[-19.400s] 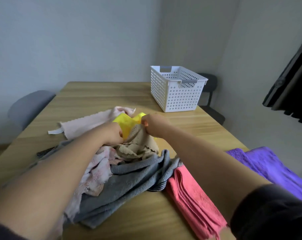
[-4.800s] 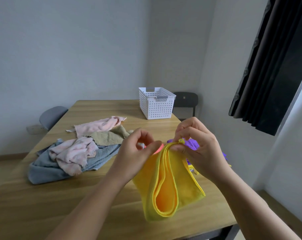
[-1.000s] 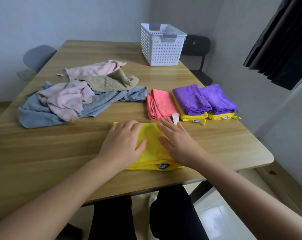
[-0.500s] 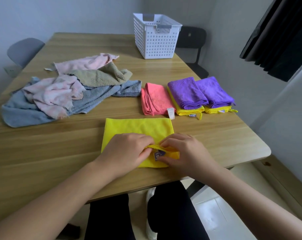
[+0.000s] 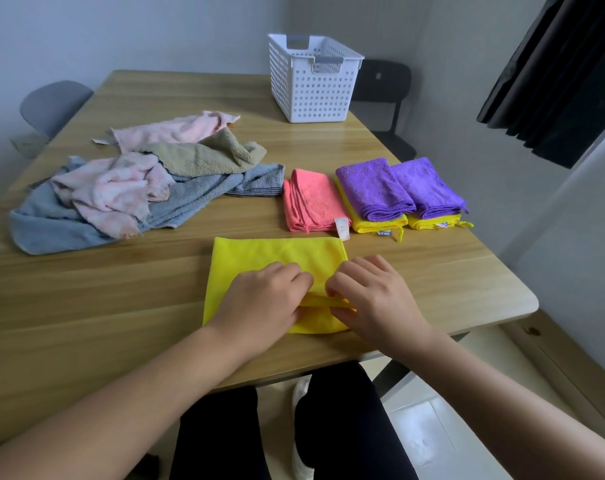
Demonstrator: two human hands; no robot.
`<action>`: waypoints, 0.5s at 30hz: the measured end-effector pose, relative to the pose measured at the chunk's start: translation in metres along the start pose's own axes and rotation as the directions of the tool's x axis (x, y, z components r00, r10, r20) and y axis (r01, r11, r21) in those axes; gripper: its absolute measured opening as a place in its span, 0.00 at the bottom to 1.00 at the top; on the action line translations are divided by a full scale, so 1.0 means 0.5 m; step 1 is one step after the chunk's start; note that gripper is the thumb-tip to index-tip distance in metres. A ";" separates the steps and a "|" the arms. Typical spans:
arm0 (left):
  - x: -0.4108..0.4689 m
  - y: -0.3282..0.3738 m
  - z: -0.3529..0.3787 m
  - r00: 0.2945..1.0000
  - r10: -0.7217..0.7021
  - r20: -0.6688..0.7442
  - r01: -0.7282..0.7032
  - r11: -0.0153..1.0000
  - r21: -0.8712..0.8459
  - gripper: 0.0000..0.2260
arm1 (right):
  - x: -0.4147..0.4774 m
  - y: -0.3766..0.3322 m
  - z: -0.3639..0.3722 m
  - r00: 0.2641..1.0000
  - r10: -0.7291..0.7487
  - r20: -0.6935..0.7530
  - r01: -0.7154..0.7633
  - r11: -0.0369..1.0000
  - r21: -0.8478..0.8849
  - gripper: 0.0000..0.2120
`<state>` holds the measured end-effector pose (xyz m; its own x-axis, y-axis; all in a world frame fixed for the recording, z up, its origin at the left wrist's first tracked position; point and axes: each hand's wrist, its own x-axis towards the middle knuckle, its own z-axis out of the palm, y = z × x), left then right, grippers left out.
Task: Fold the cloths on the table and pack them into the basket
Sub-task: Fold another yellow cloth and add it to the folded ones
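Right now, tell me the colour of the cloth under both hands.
The cloth is plain yellow; head view shows it best.

Two purple cloths (image 5: 373, 187), three yellow cloths (image 5: 276, 252) — one basket (image 5: 314, 95).

Both our forearms were bare and came in from the bottom corners, L forearm (image 5: 138, 393) and R forearm (image 5: 484, 382) converging twd the middle. Our L hand (image 5: 264, 301) lay palm down, knuckles up, fingers (image 5: 302, 278) curled in, thumb low on its inner side, pinching a raised fold of the yellow cloth (image 5: 276, 251). Our R hand (image 5: 375, 296) sat just beside it, also palm down w/ fingers bent and thumb below, pinching the same fold from the opposite end. The two sets of fingertips were almost touching; wrists approx. level.
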<state>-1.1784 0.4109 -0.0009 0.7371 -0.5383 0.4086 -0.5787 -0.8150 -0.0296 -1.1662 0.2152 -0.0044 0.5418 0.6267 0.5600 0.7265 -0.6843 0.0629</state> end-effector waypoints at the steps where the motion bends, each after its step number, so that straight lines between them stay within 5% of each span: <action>1: -0.005 -0.006 0.000 0.999 0.039 -0.006 -0.039 0.999 0.005 0.13 | -0.008 0.002 0.001 0.999 -0.028 0.028 0.028 1.000 -0.006 0.11; 3: -0.025 -0.026 -0.001 0.992 0.127 0.004 -0.127 0.991 -0.032 0.07 | -0.029 0.008 -0.002 0.994 -0.060 0.095 0.058 0.998 0.026 0.12; 9: -0.088 -0.081 -0.006 0.966 0.248 0.073 -0.219 0.935 -0.281 0.20 | -0.041 0.011 -0.053 0.916 -0.048 0.397 -0.021 0.986 0.167 0.17; 12: -0.083 -0.081 -0.026 0.999 0.033 -0.037 -0.047 0.871 -0.489 0.19 | -0.012 0.005 -0.083 0.942 0.065 0.331 -0.168 0.942 0.291 0.20; 15: -0.031 -0.066 -0.038 0.973 -0.217 -0.074 0.169 0.899 -0.405 0.16 | 0.052 0.000 -0.061 0.923 0.285 0.260 -0.359 0.881 0.309 0.16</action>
<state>-1.1774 0.4501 0.0112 0.8172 -0.3314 0.4715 -0.5364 -0.7365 0.4120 -1.1651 0.2201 0.0352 0.8168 0.4802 0.3196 0.5758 -0.7124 -0.4012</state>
